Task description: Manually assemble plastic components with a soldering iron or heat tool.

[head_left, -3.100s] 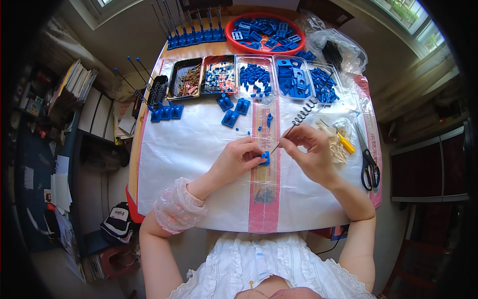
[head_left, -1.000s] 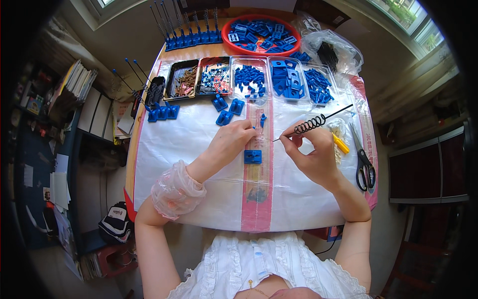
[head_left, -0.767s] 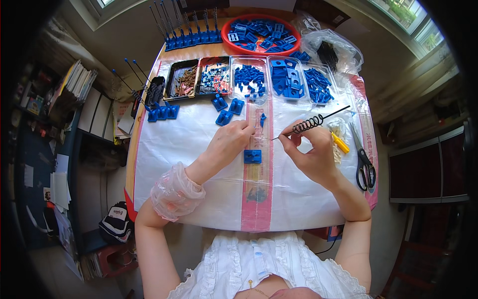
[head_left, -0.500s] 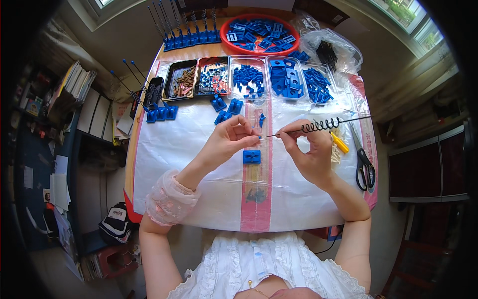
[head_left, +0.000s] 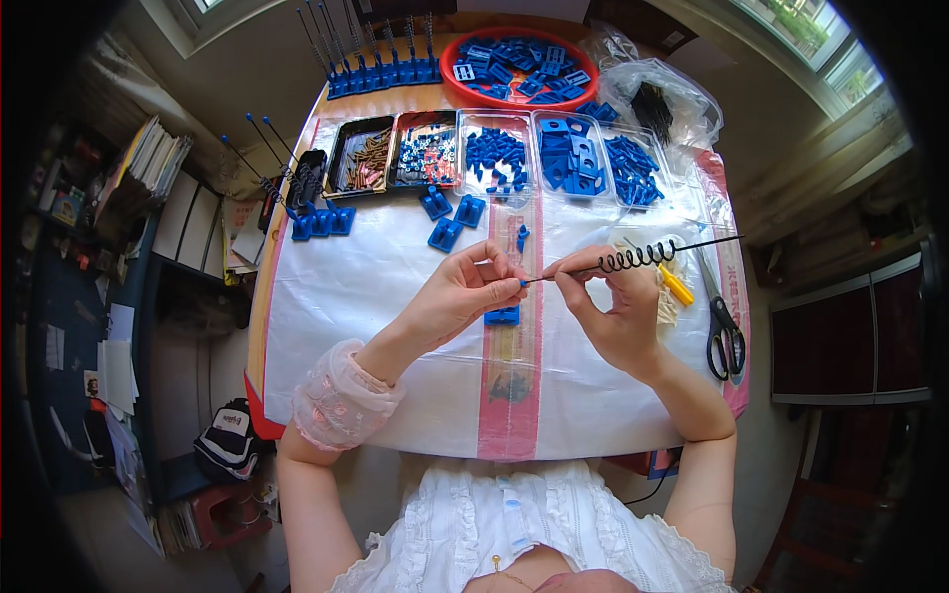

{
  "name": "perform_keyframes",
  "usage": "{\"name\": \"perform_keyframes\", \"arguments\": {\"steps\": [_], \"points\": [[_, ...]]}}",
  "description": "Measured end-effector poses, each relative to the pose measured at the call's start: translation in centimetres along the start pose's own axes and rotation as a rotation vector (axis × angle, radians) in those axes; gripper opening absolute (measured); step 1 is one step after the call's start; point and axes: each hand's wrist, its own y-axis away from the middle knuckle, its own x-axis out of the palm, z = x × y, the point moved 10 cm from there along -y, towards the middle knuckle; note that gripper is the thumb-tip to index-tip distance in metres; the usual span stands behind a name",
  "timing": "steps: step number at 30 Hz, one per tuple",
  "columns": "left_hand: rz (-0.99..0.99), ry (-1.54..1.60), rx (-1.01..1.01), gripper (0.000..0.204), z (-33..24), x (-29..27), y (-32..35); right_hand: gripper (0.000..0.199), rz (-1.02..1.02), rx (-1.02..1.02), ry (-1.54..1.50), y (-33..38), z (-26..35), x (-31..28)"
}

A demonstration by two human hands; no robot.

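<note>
Between the thumb and fingertips of my left hand point(head_left: 460, 296) is a small blue plastic cap point(head_left: 523, 284), mostly covered by the fingers. My right hand point(head_left: 618, 311) pinches a black wire rod with a coiled spring section point(head_left: 638, 256). The thin end of the rod points left and meets the cap, but I cannot tell whether it is inside. The rod's other end sticks out to the right. Just below my left fingertips lies a blue plastic block point(head_left: 503, 316), partly hidden by them. A small blue peg-like part point(head_left: 522, 238) lies beyond the hands.
Trays of brass-coloured pieces point(head_left: 370, 158), small metal parts point(head_left: 425, 153) and blue parts point(head_left: 494, 150) line the far side. Behind them stand a red basin point(head_left: 448, 84) and a row of blue bases with rods point(head_left: 386, 77). Scissors point(head_left: 726, 341) and a yellow-handled tool point(head_left: 676, 287) lie at right.
My left hand has shifted slightly right, bringing the blue cap up against the tip of the wire rod. The gap between them has closed, and the left fingers now partly cover the block.
</note>
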Motion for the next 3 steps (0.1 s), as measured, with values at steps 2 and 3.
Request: {"name": "perform_keyframes", "arguments": {"steps": [2, 3], "points": [[-0.002, -0.002, 0.003, 0.016, 0.03, -0.05, -0.02, 0.013, 0.008, -0.005, 0.007, 0.04, -0.02, 0.07], [0.002, 0.001, 0.006, 0.016, 0.12, -0.14, -0.04, 0.014, 0.015, -0.017, 0.007, 0.03, 0.02, 0.10]]}}
